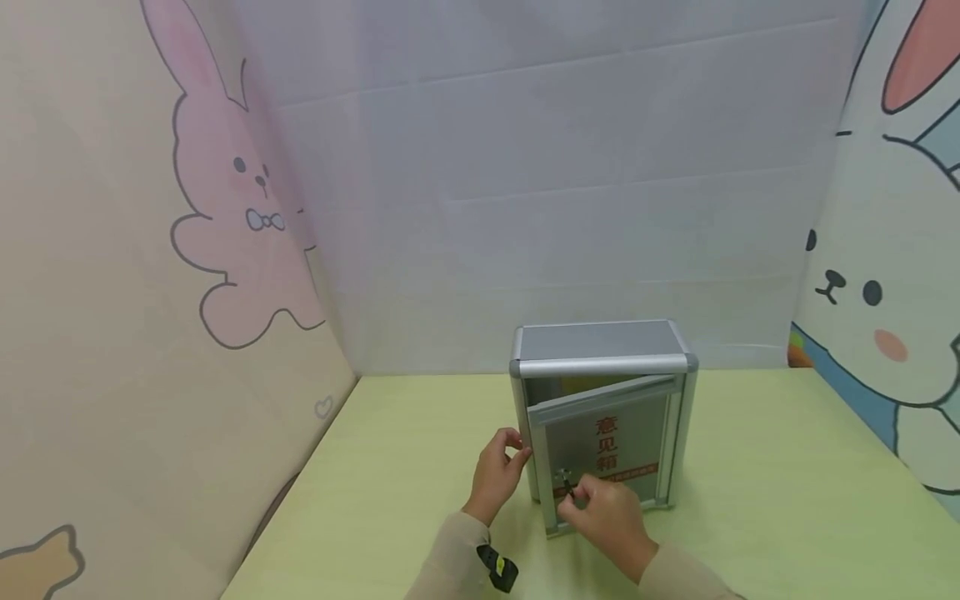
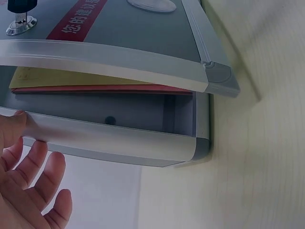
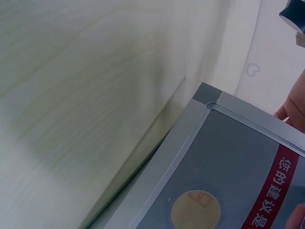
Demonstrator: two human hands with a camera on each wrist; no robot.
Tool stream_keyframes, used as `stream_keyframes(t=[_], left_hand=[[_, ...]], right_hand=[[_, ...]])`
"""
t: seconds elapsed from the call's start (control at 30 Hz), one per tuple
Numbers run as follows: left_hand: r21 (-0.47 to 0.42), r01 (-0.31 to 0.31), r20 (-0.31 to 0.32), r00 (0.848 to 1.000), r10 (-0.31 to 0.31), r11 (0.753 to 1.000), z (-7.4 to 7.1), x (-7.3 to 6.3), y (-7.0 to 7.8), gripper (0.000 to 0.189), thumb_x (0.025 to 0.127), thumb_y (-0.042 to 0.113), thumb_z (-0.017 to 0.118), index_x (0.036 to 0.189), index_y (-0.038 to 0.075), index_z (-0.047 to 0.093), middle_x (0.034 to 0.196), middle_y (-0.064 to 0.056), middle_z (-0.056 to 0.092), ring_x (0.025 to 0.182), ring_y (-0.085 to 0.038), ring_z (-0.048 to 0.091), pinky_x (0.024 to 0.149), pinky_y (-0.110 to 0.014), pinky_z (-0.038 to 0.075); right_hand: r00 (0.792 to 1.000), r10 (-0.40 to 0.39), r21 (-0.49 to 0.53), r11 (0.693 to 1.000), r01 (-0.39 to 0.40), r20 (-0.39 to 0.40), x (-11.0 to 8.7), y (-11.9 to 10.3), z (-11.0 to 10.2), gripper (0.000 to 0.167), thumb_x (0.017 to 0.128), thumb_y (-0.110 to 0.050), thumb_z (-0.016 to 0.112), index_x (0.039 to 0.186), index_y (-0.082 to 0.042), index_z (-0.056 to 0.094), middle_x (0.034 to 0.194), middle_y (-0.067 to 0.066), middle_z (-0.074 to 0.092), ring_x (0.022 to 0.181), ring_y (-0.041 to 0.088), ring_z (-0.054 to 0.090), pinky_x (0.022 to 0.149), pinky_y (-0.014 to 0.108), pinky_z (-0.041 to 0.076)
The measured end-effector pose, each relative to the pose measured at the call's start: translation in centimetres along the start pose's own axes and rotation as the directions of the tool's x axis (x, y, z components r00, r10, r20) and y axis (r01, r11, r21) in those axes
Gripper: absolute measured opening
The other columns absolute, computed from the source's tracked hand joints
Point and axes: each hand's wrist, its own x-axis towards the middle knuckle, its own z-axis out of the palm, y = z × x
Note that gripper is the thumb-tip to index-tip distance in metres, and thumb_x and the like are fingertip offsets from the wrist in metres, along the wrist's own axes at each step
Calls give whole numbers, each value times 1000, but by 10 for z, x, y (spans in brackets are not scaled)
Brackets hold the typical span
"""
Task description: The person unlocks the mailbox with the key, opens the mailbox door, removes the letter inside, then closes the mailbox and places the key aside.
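Observation:
A grey metal suggestion box [image 1: 606, 340] with silver edges stands upright, its front door [image 1: 645, 425] swung partly out on the left side. My right hand [image 1: 609, 518] pinches the black-headed key [image 1: 568, 488] in the door's lock [image 2: 21, 26]. On the box's left side, my left hand [image 1: 497, 475] grips the frame edge, thumb on the front rim [image 2: 109, 136] and fingers along the outer side. Through the gap show a yellow paper item [image 2: 71, 78] and a red one [image 2: 119, 88] inside. Only a fingertip of the right hand appears in the right wrist view.
The box stands on a pale yellow wood-grain table [image 1: 420, 433]. A white cloth wall [image 1: 555, 208] hangs behind, with rabbit-printed panels on both sides. A round window [image 3: 195, 210] sits low in the door. A black device [image 1: 498, 568] is strapped to the left wrist.

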Motion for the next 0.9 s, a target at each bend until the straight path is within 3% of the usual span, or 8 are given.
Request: stream_keyframes(t=[0.33,0.6,0.9], left_hand=[[0,12,14,1000,-12,1000,2,3,-3,14,91,10,65,99,4,54,94,-10,63,58,-5,44,54,-24,40],[-19,30,17,999,-30,999,3,2,-2,15,90,8,66,98,4,53,93,-10,63,59,-6,44,55,-25,40],[-37,39,13,999,-39,999,4,4,-3,14,90,6,64,98,3,53,94,-10,62,59,-6,45,55,-25,40]], right_hand=[[997,-75,-18,997,74,-33,-4,5,-3,22,55,-10,62,54,-21,44,42,-16,33,51,-14,14,39,10,19],[996,-62,3,998,62,-65,-16,6,-8,24,54,-11,61,54,-22,40,41,-16,33,52,-16,12,39,9,16],[998,-44,4,999,44,-39,-16,8,-10,23,53,-11,62,54,-22,42,42,-16,33,52,-17,12,39,10,17]])
